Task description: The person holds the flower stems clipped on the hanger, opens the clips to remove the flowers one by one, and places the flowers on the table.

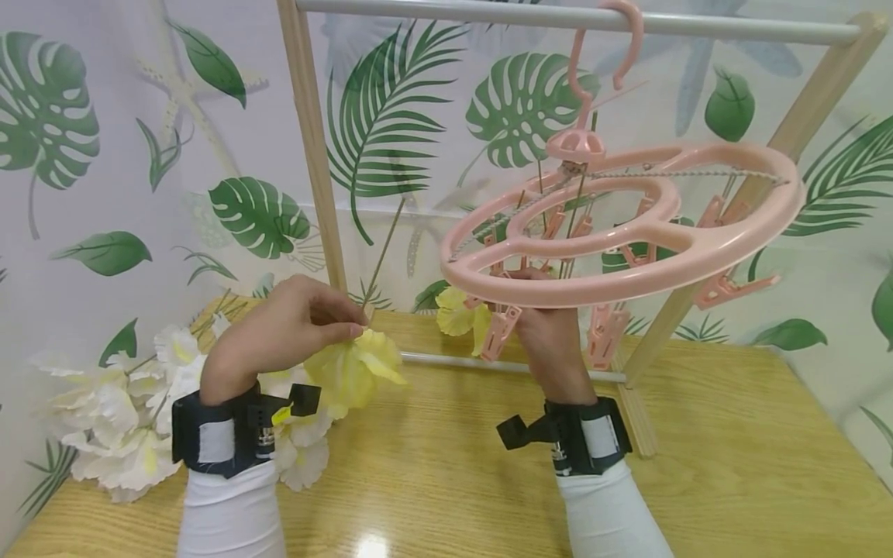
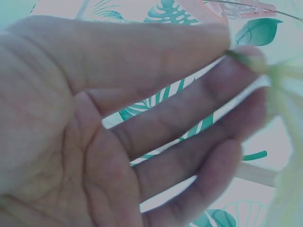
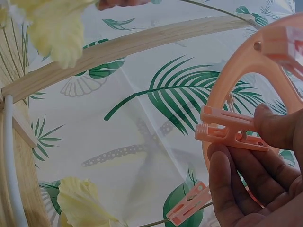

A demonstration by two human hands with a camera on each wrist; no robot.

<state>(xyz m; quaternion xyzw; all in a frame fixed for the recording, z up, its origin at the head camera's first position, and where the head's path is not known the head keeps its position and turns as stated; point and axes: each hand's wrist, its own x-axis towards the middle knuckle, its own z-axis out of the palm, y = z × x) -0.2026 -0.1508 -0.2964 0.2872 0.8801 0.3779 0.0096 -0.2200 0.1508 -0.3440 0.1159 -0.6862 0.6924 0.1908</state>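
Observation:
My left hand (image 1: pixel 286 329) pinches a yellow artificial flower (image 1: pixel 363 368) between thumb and fingertips, just beneath its bloom. The thin stem (image 1: pixel 385 248) slants up and away from those fingers. In the right wrist view, my right hand (image 3: pixel 265 184) holds a pink clothespin (image 3: pixel 232 127) with the thumb above and fingers below. This clothespin hangs from a round pink drying hanger (image 1: pixel 558 291), whose ring partly hides the hand in the head view. A second yellow flower (image 3: pixel 83 205) hangs close by, its stem at another clothespin (image 3: pixel 189 203).
The hanger's hook (image 1: pixel 631 39) hangs on the white bar (image 1: pixel 446 11) of a wooden-legged rack (image 1: pixel 317 139). More clothespins (image 1: pixel 607 337) dangle below the ring. White artificial flowers (image 1: pixel 125 434) lie at the left on the wooden table (image 1: pixel 432 473).

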